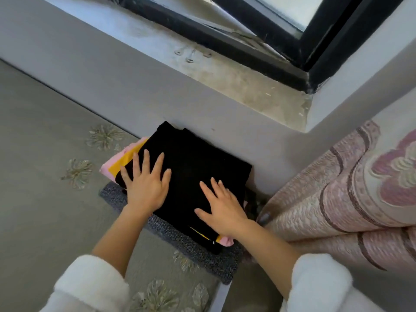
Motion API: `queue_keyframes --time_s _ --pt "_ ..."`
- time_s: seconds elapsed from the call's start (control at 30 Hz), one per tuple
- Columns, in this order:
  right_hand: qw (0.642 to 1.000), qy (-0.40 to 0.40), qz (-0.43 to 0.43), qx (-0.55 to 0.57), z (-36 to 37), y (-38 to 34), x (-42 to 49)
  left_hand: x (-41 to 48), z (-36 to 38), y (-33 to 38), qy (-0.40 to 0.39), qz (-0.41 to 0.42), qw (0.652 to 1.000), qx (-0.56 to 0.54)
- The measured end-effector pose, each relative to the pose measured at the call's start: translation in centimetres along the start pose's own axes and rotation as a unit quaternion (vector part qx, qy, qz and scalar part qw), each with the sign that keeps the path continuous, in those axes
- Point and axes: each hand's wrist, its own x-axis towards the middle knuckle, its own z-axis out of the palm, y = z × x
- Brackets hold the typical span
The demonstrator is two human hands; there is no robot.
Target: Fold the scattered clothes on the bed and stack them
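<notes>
The stack of folded clothes [193,163] sits on the bed [45,188], against the wall [135,93] below the window sill [236,84]. The left hand [146,185] and right hand [222,207] lie flat on top. A curtain [337,188] hangs just right.

**Both hands flat on the stack**

Your left hand [146,185] and right hand [222,208] lie palm down on a folded black garment [195,163], fingers straight and spread. The left is at its near-left edge, the right toward its near-right corner. The black garment tops a stack. Under it a pink and yellow piece [122,164] shows at the left edge and the near corner, and a grey woven cloth [180,239] lies at the bottom. The stack sits on the bed [45,176], whose grey cover carries stitched flowers, and its far edge touches the wall below a dusty window sill [236,82]. A pink patterned curtain [349,188] hangs just beside it on the right. White fluffy sleeves [90,284] cover your forearms.
</notes>
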Motion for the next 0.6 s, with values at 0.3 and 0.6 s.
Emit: queue_keyframes --time_s 0.3,0.6 --pt "0.989 -0.123 -0.001 -0.086 3.5 1.2 -0.1 -2.1 4.1 -0.8 -0.051 -0.03 0.998 -0.006" --pt "0.991 -0.132 -0.014 -0.025 -1.1 0.7 -0.9 -1.5 0.7 0.5 -0.145 -0.058 0.987 0.025"
